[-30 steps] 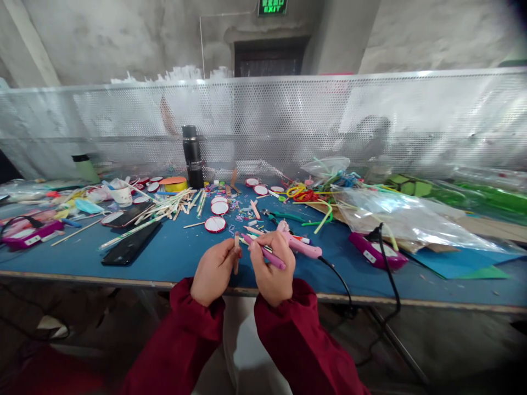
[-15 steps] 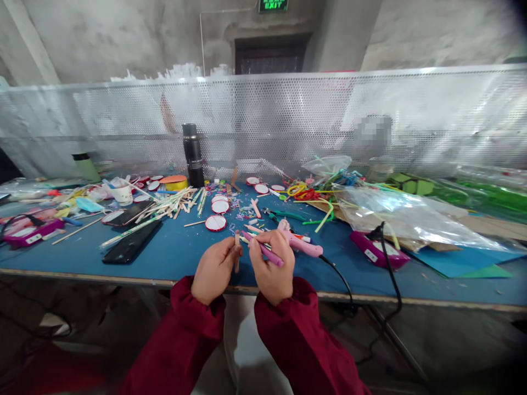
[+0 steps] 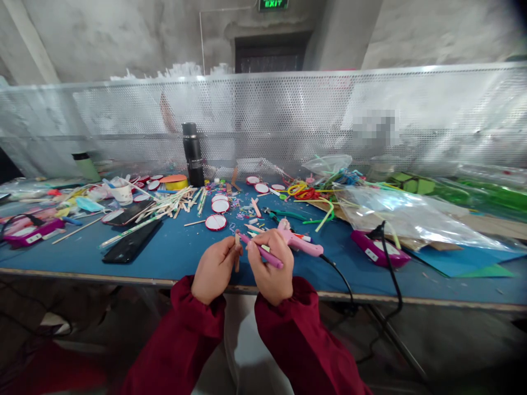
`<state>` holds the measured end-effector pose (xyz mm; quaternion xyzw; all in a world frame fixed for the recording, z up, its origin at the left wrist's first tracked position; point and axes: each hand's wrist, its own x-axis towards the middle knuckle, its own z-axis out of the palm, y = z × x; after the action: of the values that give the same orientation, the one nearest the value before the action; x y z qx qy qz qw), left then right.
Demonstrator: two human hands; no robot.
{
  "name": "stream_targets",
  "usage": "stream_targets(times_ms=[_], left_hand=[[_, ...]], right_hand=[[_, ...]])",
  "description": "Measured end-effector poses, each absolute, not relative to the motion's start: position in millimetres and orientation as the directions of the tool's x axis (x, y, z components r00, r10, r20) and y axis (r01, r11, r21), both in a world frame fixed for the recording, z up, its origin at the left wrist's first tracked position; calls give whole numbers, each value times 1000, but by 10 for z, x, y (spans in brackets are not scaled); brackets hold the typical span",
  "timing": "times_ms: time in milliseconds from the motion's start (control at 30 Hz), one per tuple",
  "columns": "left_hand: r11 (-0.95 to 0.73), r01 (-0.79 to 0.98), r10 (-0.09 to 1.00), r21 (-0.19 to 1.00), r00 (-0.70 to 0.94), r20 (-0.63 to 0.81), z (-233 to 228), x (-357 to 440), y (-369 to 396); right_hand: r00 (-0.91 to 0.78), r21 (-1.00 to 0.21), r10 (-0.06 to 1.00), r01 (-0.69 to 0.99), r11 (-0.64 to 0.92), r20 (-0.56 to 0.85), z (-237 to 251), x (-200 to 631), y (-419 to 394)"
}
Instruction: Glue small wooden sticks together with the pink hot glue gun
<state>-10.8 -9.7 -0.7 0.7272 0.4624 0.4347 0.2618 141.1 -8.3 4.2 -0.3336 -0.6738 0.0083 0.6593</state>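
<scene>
Near the table's front edge, my left hand (image 3: 214,270) is closed on a short wooden stick (image 3: 237,253), held upright between thumb and fingers. My right hand (image 3: 272,269) grips a purple marker pen (image 3: 269,257) like a writing tool. The pen's tip is at the upper end of the stick; whether it touches I cannot tell. Just beyond my right hand lies a pink hot glue gun (image 3: 302,243) with a black cord. Pliers with teal handles (image 3: 288,214) and a small white disc with a red rim (image 3: 216,222) lie farther back.
A black phone (image 3: 132,241) and a heap of wooden sticks (image 3: 177,206) lie left on the blue table (image 3: 177,258). A black bottle (image 3: 192,156) stands behind. To the right are a purple power strip (image 3: 376,249) and clear plastic bags (image 3: 411,214). A perforated metal screen (image 3: 272,120) closes the back.
The purple pen's tip has moved slightly left, up to the top of the stick. My left hand and the stick have stayed in place.
</scene>
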Motion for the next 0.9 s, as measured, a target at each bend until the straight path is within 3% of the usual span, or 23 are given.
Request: stream_targets(times_ms=[900], left_hand=[[-455,411,890,790,187,416,-23,-89,-91]], right_hand=[[64,-399,418,458,794,906,89,1403,-90]])
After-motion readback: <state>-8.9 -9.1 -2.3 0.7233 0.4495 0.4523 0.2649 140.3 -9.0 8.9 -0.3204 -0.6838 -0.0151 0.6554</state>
